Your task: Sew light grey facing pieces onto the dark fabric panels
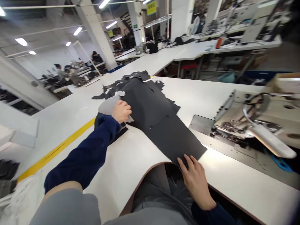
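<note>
At the far end of my reach, my left hand (122,111) is closed on a light grey fabric piece (108,105), whose corner shows below the fingers. Under that piece lies a small stack of black pieces (119,135), partly hidden by my sleeve. A large dark grey fabric panel (161,122) stretches across the white table toward me. On its near edge rests my right hand (194,178), fingers apart and lying on the cloth. Beyond the panel is a heap of dark cut pieces (117,82) with small white bits among them.
A sewing machine (262,125) with a white lamp-like arm stands on the right. Yellow tape (58,150) runs along the left of the white table (117,175), which curves inward at my lap. White material (25,200) lies at lower left. Other people sit at machines far left.
</note>
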A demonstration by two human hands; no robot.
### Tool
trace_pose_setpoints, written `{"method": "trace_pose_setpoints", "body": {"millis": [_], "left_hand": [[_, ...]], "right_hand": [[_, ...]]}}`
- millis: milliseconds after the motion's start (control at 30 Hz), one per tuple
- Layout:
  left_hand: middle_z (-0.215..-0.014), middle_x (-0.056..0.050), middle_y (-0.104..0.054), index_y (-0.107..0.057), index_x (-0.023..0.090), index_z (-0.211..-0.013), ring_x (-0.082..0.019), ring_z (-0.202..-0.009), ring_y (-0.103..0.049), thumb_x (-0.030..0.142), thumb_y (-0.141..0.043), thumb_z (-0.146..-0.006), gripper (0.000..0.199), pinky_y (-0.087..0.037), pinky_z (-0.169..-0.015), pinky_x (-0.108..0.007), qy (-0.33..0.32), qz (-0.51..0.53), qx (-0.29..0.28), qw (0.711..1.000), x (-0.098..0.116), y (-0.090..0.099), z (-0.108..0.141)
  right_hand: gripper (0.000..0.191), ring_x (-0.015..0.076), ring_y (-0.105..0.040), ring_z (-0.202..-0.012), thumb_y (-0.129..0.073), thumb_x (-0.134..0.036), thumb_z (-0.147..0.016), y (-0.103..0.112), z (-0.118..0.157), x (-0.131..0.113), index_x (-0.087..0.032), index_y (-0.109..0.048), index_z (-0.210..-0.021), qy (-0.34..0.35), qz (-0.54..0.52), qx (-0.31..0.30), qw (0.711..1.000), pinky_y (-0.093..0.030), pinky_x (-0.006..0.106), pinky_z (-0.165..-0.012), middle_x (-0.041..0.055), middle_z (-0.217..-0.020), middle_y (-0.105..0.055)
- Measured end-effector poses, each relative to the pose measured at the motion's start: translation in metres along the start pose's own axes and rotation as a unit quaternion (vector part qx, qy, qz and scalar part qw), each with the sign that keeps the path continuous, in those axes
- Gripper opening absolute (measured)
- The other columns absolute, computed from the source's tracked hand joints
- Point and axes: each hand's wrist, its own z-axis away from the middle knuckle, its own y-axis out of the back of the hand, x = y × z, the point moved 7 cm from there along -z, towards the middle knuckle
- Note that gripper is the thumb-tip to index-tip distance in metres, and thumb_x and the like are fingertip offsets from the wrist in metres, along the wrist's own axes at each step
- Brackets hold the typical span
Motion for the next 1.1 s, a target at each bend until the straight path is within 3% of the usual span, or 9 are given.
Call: {"method": "trace_pose_setpoints", "body": {"millis": [67, 167, 267, 367, 467, 600, 733, 900, 1100], "left_hand": [[-0.097, -0.001, -0.059, -0.065, 0.023, -0.076, -0.02, -0.118, -0.039, 0.015, -0.046, -0.08, 0.02, -0.006, -0.114, -0.044, -0.191, -0.016, -0.026, 0.981, 0.102, -0.029, -0.021], [-0.114, -0.003, -0.058, -0.067, 0.022, -0.078, -0.021, -0.121, -0.04, 0.013, -0.045, -0.081, 0.025, -0.006, -0.115, -0.044, -0.46, -0.012, -0.078, 0.885, 0.244, -0.093, -0.009], [-0.147, -0.005, -0.03, -0.062, 0.024, -0.113, -0.026, -0.136, -0.023, 0.02, -0.046, -0.087, 0.031, -0.019, -0.112, -0.045, -0.469, 0.054, -0.093, 0.876, 0.312, -0.142, -0.004], [-0.154, -0.012, -0.011, -0.032, 0.022, -0.143, -0.033, -0.139, -0.014, 0.041, -0.053, -0.086, 0.063, -0.021, -0.109, -0.051, -0.392, 0.086, -0.118, 0.908, 0.322, -0.171, -0.016], [-0.152, -0.012, -0.019, -0.028, 0.022, -0.143, -0.032, -0.136, -0.021, 0.05, -0.055, -0.083, 0.071, -0.022, -0.108, -0.051, -0.404, 0.064, -0.158, 0.899, 0.322, -0.179, -0.023], [-0.142, -0.008, -0.036, -0.035, 0.028, -0.138, -0.028, -0.122, -0.038, 0.047, -0.058, -0.082, 0.064, -0.033, -0.098, -0.043, -0.407, 0.037, -0.15, 0.901, 0.331, -0.171, -0.034], [-0.126, -0.006, -0.048, -0.049, 0.026, -0.124, -0.022, -0.112, -0.045, 0.036, -0.055, -0.087, 0.038, -0.026, -0.102, -0.043, -0.381, 0.022, -0.117, 0.917, 0.349, -0.168, -0.048], [-0.108, -0.006, -0.055, -0.062, 0.02, -0.092, -0.024, -0.106, -0.045, 0.045, -0.058, -0.084, 0.026, -0.022, -0.101, -0.049, -0.36, 0.021, -0.129, 0.924, 0.361, -0.17, -0.067], [-0.097, -0.002, -0.062, -0.062, 0.02, -0.09, -0.019, -0.094, -0.052, 0.031, -0.048, -0.091, 0.018, -0.037, -0.081, -0.031, -0.389, 0.049, -0.197, 0.899, 0.366, -0.182, -0.075]], "right_hand": [[0.049, 0.035, -0.038, -0.125, -0.046, -0.003, -0.079, 0.003, 0.002, -0.001, -0.023, -0.058, -0.122, -0.025, -0.017, 0.0, 1.0, -0.041, 0.05, -0.095, 0.0126, -0.134, -0.045], [0.052, 0.0383, -0.024, -0.134, -0.047, 0.001, -0.078, 0.012, 0.012, 0.001, -0.024, -0.057, -0.122, -0.066, -0.045, 0.03, 0.996, -0.039, 0.053, -0.097, 0.0136, -0.149, -0.023], [0.054, 0.0412, -0.011, -0.137, -0.05, 0.003, -0.076, 0.018, 0.028, 0.004, -0.026, -0.057, -0.121, -0.095, -0.054, 0.053, 0.993, -0.034, 0.057, -0.101, 0.0102, -0.154, -0.002], [0.048, 0.0379, -0.016, -0.137, -0.054, -0.002, -0.077, 0.017, 0.043, 0.008, -0.026, -0.058, -0.118, -0.103, -0.043, 0.051, 0.992, -0.028, 0.057, -0.105, 0.0101, -0.154, -0.006], [0.047, 0.0314, -0.023, -0.137, -0.051, -0.003, -0.077, 0.011, 0.05, 0.008, -0.023, -0.058, -0.119, -0.074, -0.033, 0.04, 0.996, -0.028, 0.052, -0.108, 0.0117, -0.149, -0.024], [0.035, 0.0281, -0.032, -0.131, -0.047, -0.002, -0.078, 0.008, 0.05, 0.007, -0.017, -0.063, -0.105, -0.041, -0.052, 0.061, 0.996, -0.031, 0.048, -0.107, 0.0104, -0.136, -0.045], [0.031, 0.0262, -0.043, -0.116, -0.046, -0.004, -0.082, 0.011, 0.047, 0.007, -0.018, -0.064, -0.103, -0.035, -0.074, 0.082, 0.993, -0.035, 0.048, -0.103, 0.0076, -0.12, -0.057], [0.032, 0.0238, -0.046, -0.109, -0.044, -0.005, -0.085, 0.015, 0.047, 0.01, -0.017, -0.063, -0.108, -0.039, -0.094, 0.102, 0.99, -0.037, 0.046, -0.099, 0.0072, -0.11, -0.06], [0.038, 0.0231, -0.045, -0.116, -0.039, -0.004, -0.086, 0.017, 0.049, 0.01, -0.018, -0.063, -0.113, -0.032, -0.079, 0.086, 0.993, -0.036, 0.044, -0.104, 0.0059, -0.117, -0.06]]}}
